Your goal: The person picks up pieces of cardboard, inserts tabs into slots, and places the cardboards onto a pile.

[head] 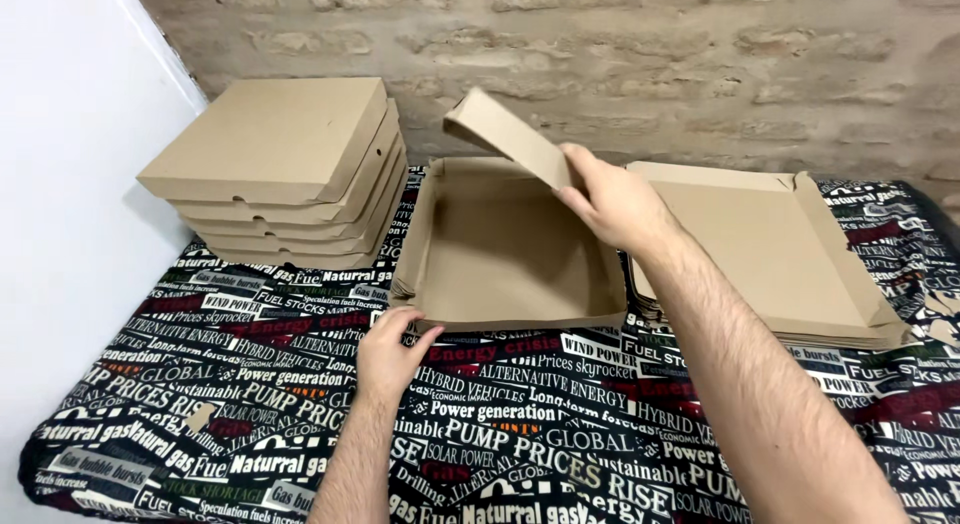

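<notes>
A half-folded brown cardboard box (500, 249) lies open in the middle of the surface, its walls partly raised. My right hand (610, 199) grips the box's rear flap (505, 134), which tilts up and back. My left hand (392, 349) rests against the box's near left corner, fingers slightly curled on the front wall. The box's flat lid panel (760, 244) spreads out to the right.
A stack of several closed flat cardboard boxes (290, 164) stands at the back left. Flat unfolded blanks (840, 334) lie under the lid panel at right. A black cloth with printed text (560, 434) covers the surface. Brick wall behind, white wall at left.
</notes>
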